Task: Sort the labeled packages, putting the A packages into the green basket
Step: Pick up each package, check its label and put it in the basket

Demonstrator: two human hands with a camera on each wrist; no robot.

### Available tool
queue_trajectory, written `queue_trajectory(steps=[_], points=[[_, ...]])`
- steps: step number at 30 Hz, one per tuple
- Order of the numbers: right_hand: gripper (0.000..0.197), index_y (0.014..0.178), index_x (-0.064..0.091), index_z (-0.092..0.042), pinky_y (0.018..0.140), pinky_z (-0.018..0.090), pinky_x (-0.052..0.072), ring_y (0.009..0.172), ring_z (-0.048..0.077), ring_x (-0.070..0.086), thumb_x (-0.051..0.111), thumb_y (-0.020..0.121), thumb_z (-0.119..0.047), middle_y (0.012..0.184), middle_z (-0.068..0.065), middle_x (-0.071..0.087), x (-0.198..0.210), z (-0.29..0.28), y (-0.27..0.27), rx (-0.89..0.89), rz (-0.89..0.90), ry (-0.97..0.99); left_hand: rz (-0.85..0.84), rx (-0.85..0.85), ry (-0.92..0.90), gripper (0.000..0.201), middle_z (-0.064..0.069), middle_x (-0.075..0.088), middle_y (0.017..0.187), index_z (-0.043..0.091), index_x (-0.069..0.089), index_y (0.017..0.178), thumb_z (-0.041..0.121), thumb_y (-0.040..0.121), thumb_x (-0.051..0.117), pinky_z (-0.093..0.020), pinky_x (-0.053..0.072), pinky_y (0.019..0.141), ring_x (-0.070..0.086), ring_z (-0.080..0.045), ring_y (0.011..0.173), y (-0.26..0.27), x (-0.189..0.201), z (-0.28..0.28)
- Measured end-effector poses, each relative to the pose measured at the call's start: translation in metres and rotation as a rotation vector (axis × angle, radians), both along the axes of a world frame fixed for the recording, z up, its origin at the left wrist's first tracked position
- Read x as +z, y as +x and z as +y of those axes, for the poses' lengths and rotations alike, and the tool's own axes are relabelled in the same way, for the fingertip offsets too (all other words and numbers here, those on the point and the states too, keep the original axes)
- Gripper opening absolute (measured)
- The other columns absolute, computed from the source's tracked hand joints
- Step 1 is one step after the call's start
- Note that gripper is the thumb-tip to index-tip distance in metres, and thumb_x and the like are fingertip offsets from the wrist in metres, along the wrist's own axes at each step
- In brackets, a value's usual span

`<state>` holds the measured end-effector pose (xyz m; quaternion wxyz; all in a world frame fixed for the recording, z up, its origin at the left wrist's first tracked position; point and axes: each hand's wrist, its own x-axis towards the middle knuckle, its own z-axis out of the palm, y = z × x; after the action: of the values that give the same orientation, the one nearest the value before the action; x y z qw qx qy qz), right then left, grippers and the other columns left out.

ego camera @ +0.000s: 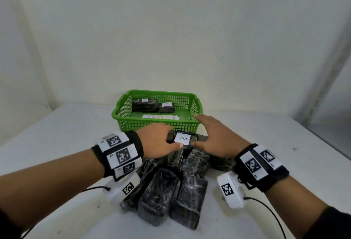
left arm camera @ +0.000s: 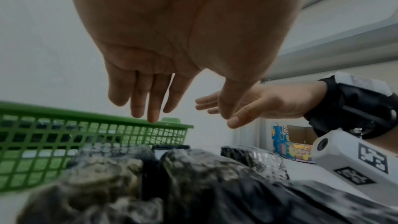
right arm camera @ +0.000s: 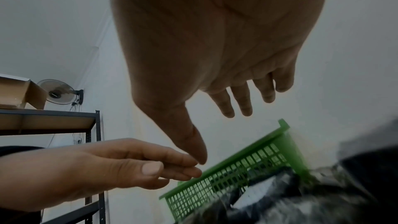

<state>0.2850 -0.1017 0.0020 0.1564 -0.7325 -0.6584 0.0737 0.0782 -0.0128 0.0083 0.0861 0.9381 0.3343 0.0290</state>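
With both the left hand [ego camera: 158,142] and right hand [ego camera: 216,140] spread and empty over the B-labelled package [ego camera: 183,140] between their thumbs, just short of the green basket [ego camera: 121,113], its crinkled wrap looks slippery, so gripping its side edges seems safest.

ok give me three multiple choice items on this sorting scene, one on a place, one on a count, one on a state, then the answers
1. Where does the B-labelled package lie?
A. in the basket
B. on the pile in front of the basket
C. on the floor

2. How many packages lie in the green basket?
A. none
B. two
C. five

3. How is the right hand?
A. fingers spread, holding nothing
B. fisted round a package
C. gripping the basket rim

Answers: 1 B, the head view shows it outside the near wall, between both hands. 2 B, two dark bundles sit at the back. 3 A, the right wrist view shows straight fingers over the pile.
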Motion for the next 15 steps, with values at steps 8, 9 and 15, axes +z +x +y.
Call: queue_trajectory(steps=[8, 9, 15], points=[[0.076, 0.157, 0.043, -0.024, 0.119, 0.02, 0.022, 0.152, 0.014, 0.033, 0.077, 0.089, -0.028, 0.166, -0.004, 0.035, -0.006, -0.008, -0.021, 0.187, -0.045, -0.1, 0.136, 0.055, -0.008, 0.063, -0.006, 0.064, 0.075, 0.008, 0.068, 0.096, 0.069, 0.084, 0.055, -0.035, 0.049, 0.063, 0.06, -0.022, 0.067, 0.008, -0.014, -0.02], [0.075, 0.156, 0.046, -0.025, 0.12, 0.022, 0.023, 0.151, 0.014, 0.035, 0.077, 0.089, -0.026, 0.166, -0.004, 0.036, -0.004, -0.006, -0.024, 0.207, -0.056, -0.126, 0.159, 0.067, 0.0, 0.066, -0.006, 0.061, 0.072, 0.006, 0.068, 0.094, 0.07, 0.083, 0.055, -0.035, 0.046, 0.06, 0.056, -0.022, 0.064, 0.009, -0.013, -0.021], [0.063, 0.144, 0.058, -0.036, 0.106, 0.043, 0.051, 0.125, 0.018, 0.062, 0.081, 0.086, -0.028, 0.141, -0.005, 0.064, -0.001, 0.01, -0.036, 0.237, -0.065, -0.22, 0.201, 0.127, -0.048, 0.052, 0.001, 0.047, 0.057, 0.016, 0.047, 0.061, 0.059, 0.078, 0.069, -0.026, 0.034, 0.048, 0.044, -0.013, 0.051, 0.015, -0.003, -0.025]])
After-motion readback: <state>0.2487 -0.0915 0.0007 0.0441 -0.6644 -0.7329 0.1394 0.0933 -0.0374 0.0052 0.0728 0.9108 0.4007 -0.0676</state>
